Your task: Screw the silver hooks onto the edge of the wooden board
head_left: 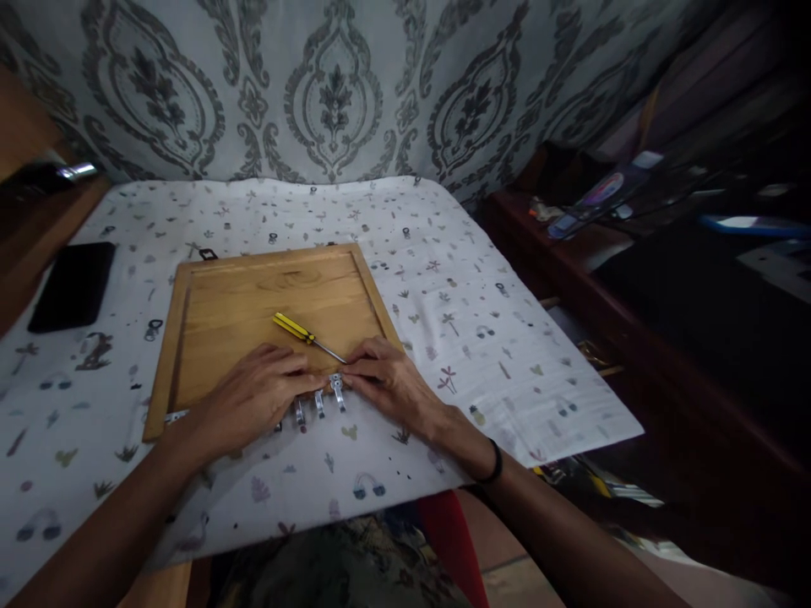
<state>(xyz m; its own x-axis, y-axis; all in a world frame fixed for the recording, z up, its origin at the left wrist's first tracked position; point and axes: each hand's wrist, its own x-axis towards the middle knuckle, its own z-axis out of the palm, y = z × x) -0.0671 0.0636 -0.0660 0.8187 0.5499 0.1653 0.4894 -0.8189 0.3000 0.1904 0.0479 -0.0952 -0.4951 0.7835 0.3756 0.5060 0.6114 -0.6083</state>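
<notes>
A framed wooden board point(272, 291) lies flat on the patterned cloth. Several silver metal hooks stick out along its near edge, and the rightmost metal hook point(337, 390) sits between my hands. My left hand point(257, 393) rests over the near edge, closed, with its thumb tip against that hook's base. From the other side, my right hand point(389, 380) pinches at the same hook with thumb and fingers. Part of the hook's base is hidden by the fingertips. A yellow-handled screwdriver point(295, 327) lies on the board, its tip close to my right fingers.
White printed cloth point(456, 295) covers the table. A black phone point(73, 285) lies at the left. On the dark furniture to the right lie a clear bottle point(601, 194) and a blue-edged object point(753, 225). A patterned curtain point(333, 93) hangs behind the table.
</notes>
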